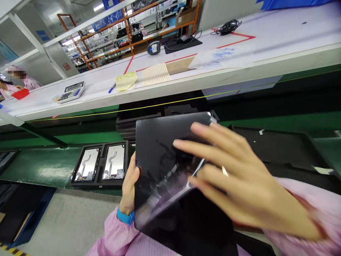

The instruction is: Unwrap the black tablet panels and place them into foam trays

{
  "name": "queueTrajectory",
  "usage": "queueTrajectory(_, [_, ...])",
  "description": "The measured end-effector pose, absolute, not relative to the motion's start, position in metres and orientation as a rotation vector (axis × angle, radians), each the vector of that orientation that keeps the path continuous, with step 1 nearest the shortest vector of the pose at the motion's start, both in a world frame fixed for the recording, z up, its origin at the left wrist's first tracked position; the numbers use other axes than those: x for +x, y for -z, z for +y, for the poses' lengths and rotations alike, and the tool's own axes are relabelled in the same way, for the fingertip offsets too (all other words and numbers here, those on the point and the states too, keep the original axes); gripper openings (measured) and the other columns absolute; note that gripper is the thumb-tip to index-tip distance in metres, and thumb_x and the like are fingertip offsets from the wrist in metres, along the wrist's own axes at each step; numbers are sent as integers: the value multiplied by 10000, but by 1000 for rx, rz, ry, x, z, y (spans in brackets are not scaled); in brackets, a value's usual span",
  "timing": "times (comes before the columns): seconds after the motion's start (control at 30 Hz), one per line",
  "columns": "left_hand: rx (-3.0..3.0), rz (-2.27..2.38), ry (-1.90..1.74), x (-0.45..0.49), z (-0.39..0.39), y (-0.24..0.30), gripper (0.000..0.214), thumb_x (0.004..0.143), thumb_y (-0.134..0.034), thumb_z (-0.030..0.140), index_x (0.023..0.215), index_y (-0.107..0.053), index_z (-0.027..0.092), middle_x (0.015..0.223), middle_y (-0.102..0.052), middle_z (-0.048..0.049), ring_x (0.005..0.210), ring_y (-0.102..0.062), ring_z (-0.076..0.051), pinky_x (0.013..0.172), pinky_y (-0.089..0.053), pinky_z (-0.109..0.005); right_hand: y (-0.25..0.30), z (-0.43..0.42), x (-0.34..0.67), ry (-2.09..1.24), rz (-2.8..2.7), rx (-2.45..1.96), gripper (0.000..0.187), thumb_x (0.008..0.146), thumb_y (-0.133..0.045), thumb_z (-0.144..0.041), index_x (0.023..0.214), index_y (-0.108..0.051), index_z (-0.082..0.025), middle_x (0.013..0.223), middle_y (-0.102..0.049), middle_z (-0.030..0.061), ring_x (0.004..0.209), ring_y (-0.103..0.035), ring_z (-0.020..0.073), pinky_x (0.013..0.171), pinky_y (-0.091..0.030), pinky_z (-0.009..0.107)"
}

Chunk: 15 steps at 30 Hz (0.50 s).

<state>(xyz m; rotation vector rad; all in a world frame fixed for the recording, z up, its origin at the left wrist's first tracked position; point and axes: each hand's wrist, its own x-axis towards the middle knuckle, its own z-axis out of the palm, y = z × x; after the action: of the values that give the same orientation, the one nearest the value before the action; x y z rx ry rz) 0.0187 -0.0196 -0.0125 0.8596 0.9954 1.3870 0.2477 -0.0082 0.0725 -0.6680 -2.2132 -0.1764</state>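
A glossy black tablet screen panel (154, 149) is tilted up in front of me. My left hand (129, 183) grips its left edge, thumb on the front and fingers behind. Across the panel's face a clear protective film (170, 199) shows a bright, wrinkled fold. My right hand (237, 181), blurred by motion, is over the panel's right side. Its thumb and a bent finger meet at the raised film edge, while the other fingers stretch out over the glass. A small clear tab (213, 119) shows at the panel's top right corner.
Left on the green bench (48, 163), a black foam tray (99, 183) holds two silver-backed panels. Stacked black trays (126, 129) stand behind my panel; another black tray (279, 145) lies right. The white shelf (186, 80) above carries a calculator (71, 93), notes and a scanner (153, 48).
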Motion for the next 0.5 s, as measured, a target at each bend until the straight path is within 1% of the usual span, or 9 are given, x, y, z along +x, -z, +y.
queueTrajectory(0.03, [847,1019,-1395,21,-16,12,465,882,-659,442,1321,-669,290,1487,-578,-5,1442,-460,-261,1220,-348,-350,-67,0,248,155,-2079,-762,195,928,-568,-98,765,-511,-187,1354,-576,75,1438,-343,269,1253,-259,482])
queueTrajectory(0.07, [823,1043,-1396,23,-11,11,458,877,-666,436,1312,-674,292,1495,-569,5,1458,-436,-254,1232,-325,-343,-62,7,248,96,-1965,-838,214,932,-581,-117,754,-491,-193,1323,-597,67,1422,-370,280,1213,-328,497])
queueTrajectory(0.13, [739,1051,-1386,28,-3,10,476,869,-664,421,1326,-660,287,1499,-565,8,1482,-398,-254,1253,-282,-359,-51,22,249,-95,-1798,-924,248,944,-572,-160,724,-464,-200,1278,-622,48,1373,-441,279,1126,-440,481])
queueTrajectory(0.17, [699,1035,-1373,30,0,9,495,870,-655,410,1348,-642,281,1494,-571,1,1484,-392,-256,1260,-265,-374,-46,28,249,-194,-1738,-946,260,945,-570,-185,711,-458,-200,1256,-634,38,1344,-477,275,1097,-468,468])
queueTrajectory(0.27, [642,972,-1335,36,8,10,524,884,-628,373,1396,-599,266,1441,-622,-17,1453,-441,-253,1264,-253,-391,-36,39,252,-384,-1634,-998,279,929,-587,-255,684,-466,-199,1195,-663,11,1288,-533,272,1080,-474,468])
queueTrajectory(0.37, [647,925,-1325,40,12,11,492,900,-626,364,1384,-611,274,1383,-668,-8,1442,-458,-236,1255,-278,-373,-32,42,255,-456,-1597,-1050,298,910,-591,-296,656,-465,-203,1139,-682,3,1285,-534,279,1063,-472,484])
queueTrajectory(0.5, [638,985,-1323,43,15,12,346,891,-657,325,1229,-720,291,1368,-675,39,1465,-424,-216,1257,-267,-333,-30,41,258,-508,-1573,-1096,312,884,-584,-322,628,-447,-208,1111,-689,3,1296,-523,287,1057,-462,489])
